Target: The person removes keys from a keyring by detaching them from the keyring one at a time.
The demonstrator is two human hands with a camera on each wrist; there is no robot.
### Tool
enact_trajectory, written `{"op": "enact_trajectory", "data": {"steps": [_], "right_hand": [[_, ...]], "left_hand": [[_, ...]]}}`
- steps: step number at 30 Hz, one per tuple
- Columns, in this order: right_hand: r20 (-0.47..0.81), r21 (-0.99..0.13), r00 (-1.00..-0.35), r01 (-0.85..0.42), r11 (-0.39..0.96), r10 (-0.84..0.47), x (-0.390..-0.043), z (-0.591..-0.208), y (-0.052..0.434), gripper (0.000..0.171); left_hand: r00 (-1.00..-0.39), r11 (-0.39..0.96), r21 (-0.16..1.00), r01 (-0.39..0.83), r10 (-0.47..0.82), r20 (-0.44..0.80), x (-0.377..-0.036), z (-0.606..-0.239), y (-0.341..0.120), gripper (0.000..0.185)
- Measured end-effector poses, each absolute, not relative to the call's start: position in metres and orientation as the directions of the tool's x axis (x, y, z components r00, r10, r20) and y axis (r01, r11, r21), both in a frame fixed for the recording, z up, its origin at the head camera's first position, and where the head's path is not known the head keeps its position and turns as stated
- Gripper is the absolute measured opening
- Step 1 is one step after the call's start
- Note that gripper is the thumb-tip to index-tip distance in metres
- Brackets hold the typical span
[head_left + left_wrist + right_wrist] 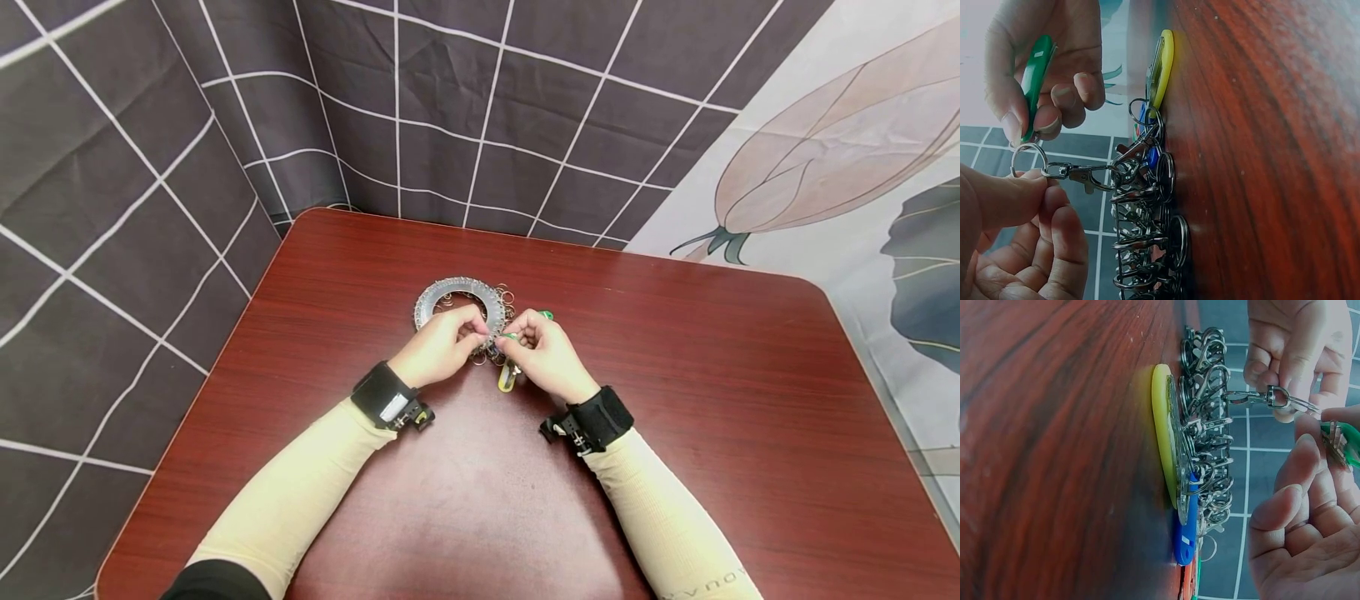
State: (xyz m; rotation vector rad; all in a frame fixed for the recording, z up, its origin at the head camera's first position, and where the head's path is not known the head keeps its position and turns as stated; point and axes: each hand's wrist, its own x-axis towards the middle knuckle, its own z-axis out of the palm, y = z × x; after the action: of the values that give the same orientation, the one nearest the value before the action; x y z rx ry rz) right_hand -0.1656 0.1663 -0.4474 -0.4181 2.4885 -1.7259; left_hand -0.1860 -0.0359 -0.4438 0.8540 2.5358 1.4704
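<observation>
My left hand [438, 346] pinches a metal split ring [1030, 145] between thumb and forefinger. A swivel clasp [1079, 172] links this ring to a round clear holder [426, 302] lined with metal rings and clasps. From the other side, my right hand [551, 358] holds a green key tag [1037, 78] between thumb and fingers, with its end at the split ring. Metal keys [1335, 442] show beside the green tag in the right wrist view. Whether the tag's loop is threaded on the ring I cannot tell.
A yellow tag [1166, 69] and a blue tag [1184, 540] hang at the holder's near side, low by the reddish-brown table [712, 400]. An orange tag [1187, 581] peeks out below them. A dark checked cloth [450, 108] stands behind the table.
</observation>
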Motion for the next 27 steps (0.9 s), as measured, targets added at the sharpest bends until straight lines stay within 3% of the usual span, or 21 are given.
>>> {"op": "enact_trajectory", "data": {"steps": [8, 15, 27], "right_hand": [[0.088, -0.928, -0.96, -0.176, 0.329, -0.267, -0.166, -0.449, 0.167, 0.009], [0.045, -0.931, -0.957, -0.145, 0.334, -0.288, -0.152, -0.414, 0.159, 0.009], [0.037, -0.961, -0.962, -0.109, 0.254, -0.27, -0.153, -0.416, 0.159, 0.005]], "left_hand": [[-0.834, 0.391, 0.807, 0.441, 0.512, 0.208, -0.186, -0.443, -0.036, 0.01], [-0.831, 0.396, 0.799, 0.452, 0.513, 0.216, -0.187, -0.445, -0.037, 0.01], [-0.821, 0.402, 0.783, 0.475, 0.524, 0.229, -0.188, -0.443, -0.037, 0.009]]}}
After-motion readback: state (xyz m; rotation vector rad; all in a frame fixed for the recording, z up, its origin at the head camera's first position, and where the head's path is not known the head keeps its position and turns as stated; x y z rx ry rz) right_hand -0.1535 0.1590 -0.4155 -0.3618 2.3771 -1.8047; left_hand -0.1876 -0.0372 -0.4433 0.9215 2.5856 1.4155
